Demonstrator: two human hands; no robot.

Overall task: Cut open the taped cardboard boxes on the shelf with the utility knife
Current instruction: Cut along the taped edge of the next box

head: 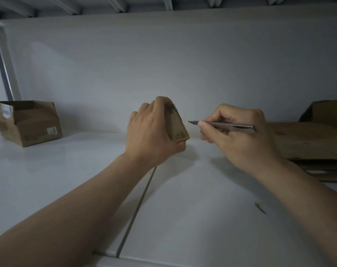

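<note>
So, from the head camera: my left hand (154,132) curls its fingers over a small cardboard box (178,126) and holds it tilted. Whether it rests on the shelf (87,180) or sits just off it, I can't tell in this dim light. Just to the right, my right hand (239,137) pinches the utility knife (229,125) like a pen. Its long axis runs sideways, with the tip aimed left at the box's exposed face, near but apart. I judge the cut calls for a short leftward reach.
</note>
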